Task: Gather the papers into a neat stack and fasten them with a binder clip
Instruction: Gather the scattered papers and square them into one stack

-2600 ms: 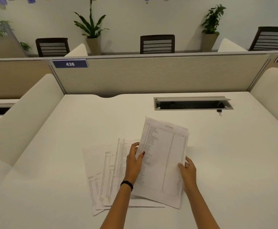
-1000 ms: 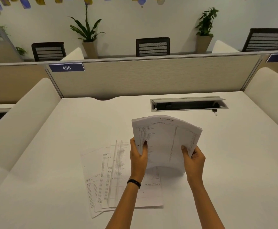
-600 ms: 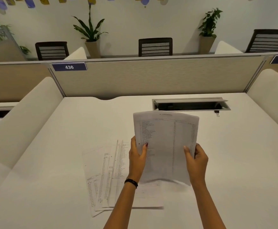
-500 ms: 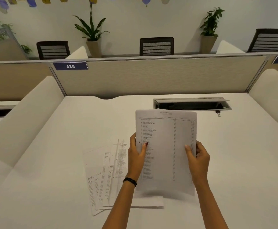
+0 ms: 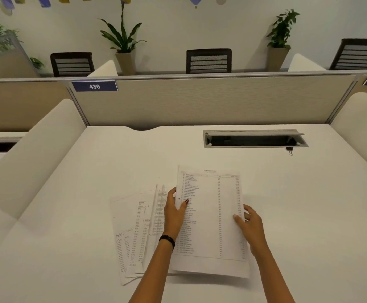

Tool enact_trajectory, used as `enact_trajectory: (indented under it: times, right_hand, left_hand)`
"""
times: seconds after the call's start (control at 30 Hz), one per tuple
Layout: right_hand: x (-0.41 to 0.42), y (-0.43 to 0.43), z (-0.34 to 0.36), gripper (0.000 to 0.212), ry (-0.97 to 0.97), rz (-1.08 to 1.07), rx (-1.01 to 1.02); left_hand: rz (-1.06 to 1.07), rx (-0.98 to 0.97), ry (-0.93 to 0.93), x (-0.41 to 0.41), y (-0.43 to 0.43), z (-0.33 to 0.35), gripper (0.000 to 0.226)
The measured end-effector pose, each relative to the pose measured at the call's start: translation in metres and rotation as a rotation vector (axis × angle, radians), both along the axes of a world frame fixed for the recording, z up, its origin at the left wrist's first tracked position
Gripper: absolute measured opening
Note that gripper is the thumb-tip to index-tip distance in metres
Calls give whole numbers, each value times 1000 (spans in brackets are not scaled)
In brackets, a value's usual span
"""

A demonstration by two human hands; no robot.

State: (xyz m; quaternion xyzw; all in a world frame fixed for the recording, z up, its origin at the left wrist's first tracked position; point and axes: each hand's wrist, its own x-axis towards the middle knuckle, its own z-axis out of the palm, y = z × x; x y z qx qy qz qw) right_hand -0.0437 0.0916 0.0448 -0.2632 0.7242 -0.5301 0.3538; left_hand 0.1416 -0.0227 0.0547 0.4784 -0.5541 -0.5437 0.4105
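Left hand pinches left edge of held sheets; right hand grips right edge. Long axis points away from person. Loose sheets fanned just left, nearer left hand. Binder clip far right.

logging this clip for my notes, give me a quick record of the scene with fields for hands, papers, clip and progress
left hand: grips the left edge of the held sheets, thumb on top
right hand: holds their right edge
loose sheets: fanned out on the desk, left of the held ones
binder clip: on the desk by the right front corner of the cable slot, apart from both hands
progress: papers not yet in one stack, clip untouched
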Motion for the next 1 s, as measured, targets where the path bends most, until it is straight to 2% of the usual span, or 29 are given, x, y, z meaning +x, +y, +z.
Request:
enact_trajectory:
  times: [0.13,0.27,0.43,0.53,0.67,1.0]
  right_hand:
    - [1,4,-17,43,-37,-32,52]
    - [3,5,-29,42,-36,-79,78]
    - [5,9,-35,42,-39,-129,107]
    - [6,11,-39,41,-37,-144,108]
    - [9,11,-39,40,-36,-163,105]
    - [17,4,-37,49,-44,-138,103]
  left_hand:
    - [-65,109,-150,14,-8,-25,48]
    - [-38,202,-157,31,-13,-36,44]
    - [98,117,-314,54,-20,-41,30]
    - [232,29,-497,66,-23,-48,34]
    - [277,57,-663,74,-21,-53,49]
    - [275,88,-685,75,-26,-55,47]
